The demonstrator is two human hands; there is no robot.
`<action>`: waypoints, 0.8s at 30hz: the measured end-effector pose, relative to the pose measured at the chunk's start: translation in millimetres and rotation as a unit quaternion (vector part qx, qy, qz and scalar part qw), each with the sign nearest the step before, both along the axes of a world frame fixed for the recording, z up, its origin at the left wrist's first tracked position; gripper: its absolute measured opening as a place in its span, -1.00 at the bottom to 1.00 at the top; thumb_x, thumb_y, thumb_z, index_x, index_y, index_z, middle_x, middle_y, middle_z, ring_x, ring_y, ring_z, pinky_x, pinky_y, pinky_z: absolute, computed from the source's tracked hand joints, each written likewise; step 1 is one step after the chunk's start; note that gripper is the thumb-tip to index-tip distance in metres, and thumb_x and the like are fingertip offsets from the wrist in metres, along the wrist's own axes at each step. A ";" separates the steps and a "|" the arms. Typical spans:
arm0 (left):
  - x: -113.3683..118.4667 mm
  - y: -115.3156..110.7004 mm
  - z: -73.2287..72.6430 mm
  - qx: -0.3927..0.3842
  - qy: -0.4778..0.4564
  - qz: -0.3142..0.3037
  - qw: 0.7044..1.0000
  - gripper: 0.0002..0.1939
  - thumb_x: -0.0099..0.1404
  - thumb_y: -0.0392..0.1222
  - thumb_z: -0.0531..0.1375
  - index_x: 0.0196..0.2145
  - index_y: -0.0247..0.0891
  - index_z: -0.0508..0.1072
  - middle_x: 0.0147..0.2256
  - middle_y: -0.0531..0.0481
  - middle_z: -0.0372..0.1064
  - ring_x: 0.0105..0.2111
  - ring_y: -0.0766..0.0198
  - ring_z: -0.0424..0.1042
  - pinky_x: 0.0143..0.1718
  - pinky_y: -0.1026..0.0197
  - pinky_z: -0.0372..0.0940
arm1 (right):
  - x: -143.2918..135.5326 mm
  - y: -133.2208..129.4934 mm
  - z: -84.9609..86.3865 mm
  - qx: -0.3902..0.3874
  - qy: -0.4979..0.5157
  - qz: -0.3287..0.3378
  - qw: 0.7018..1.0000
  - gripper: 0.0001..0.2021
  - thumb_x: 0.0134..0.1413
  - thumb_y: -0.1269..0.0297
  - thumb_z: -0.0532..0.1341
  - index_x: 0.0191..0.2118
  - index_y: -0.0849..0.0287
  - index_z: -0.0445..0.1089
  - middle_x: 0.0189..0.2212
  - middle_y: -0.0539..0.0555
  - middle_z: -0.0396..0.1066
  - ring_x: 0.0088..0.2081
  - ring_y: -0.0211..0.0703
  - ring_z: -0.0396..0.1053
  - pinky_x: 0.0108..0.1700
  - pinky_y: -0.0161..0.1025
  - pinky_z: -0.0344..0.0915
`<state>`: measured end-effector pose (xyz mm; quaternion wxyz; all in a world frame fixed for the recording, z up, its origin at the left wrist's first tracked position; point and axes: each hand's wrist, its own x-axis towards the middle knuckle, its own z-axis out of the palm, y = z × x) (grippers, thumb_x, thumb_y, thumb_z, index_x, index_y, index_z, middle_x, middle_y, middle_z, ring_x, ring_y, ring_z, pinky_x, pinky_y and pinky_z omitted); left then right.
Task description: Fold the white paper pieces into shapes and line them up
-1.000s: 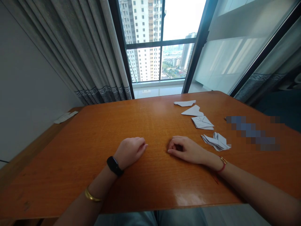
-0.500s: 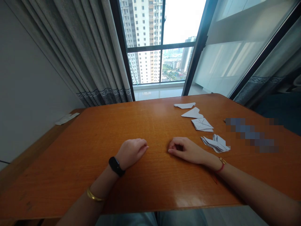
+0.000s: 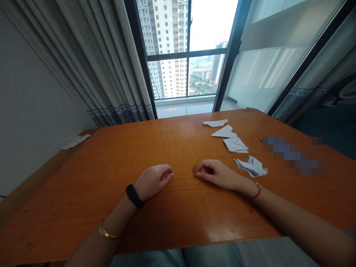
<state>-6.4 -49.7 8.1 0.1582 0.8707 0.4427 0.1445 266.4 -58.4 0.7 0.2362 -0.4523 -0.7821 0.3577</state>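
Everything slides slightly left in view — left hand and right hand keep their loose curl on the table; whether fingertips press together, I cannot tell; a folded paper stack lies near the right wrist — three other folded papers beyond.

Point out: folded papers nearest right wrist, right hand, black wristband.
Folded papers [image 3: 254, 167]: head view, middle of the stack.
Right hand [image 3: 218, 174]: head view, middle, near thumb base.
Black wristband [image 3: 134, 195]: head view, dark outer face.
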 end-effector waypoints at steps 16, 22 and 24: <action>0.5 -0.4 1.3 -0.002 0.012 -0.003 1.000 -0.80 0.35 -0.11 0.03 -0.25 -0.18 0.43 -0.37 0.04 0.43 -0.37 0.27 0.39 -0.33 0.26 0.18 | -0.3 1.8 1.1 -0.018 0.005 0.001 1.000 -0.77 0.14 0.15 0.18 -0.27 0.21 0.45 -0.45 0.01 0.38 -0.44 -0.26 0.26 -0.39 -0.31 0.20; 1.1 -0.4 0.8 -0.001 0.015 -0.001 1.000 -0.78 0.36 -0.09 0.02 -0.25 -0.17 0.44 -0.32 0.03 0.45 -0.32 0.26 0.41 -0.28 0.26 0.20 | -0.7 0.5 2.9 -0.016 0.001 0.003 1.000 -0.78 0.15 0.16 0.17 -0.28 0.20 0.46 -0.46 0.01 0.37 -0.44 -0.26 0.25 -0.38 -0.31 0.21; 1.2 -0.5 0.6 -0.001 0.015 0.000 1.000 -0.78 0.36 -0.09 0.03 -0.25 -0.17 0.44 -0.32 0.04 0.45 -0.32 0.26 0.41 -0.28 0.26 0.20 | -0.5 -0.1 3.5 -0.016 -0.002 0.002 1.000 -0.78 0.15 0.16 0.17 -0.28 0.20 0.45 -0.47 0.00 0.37 -0.44 -0.26 0.25 -0.39 -0.31 0.20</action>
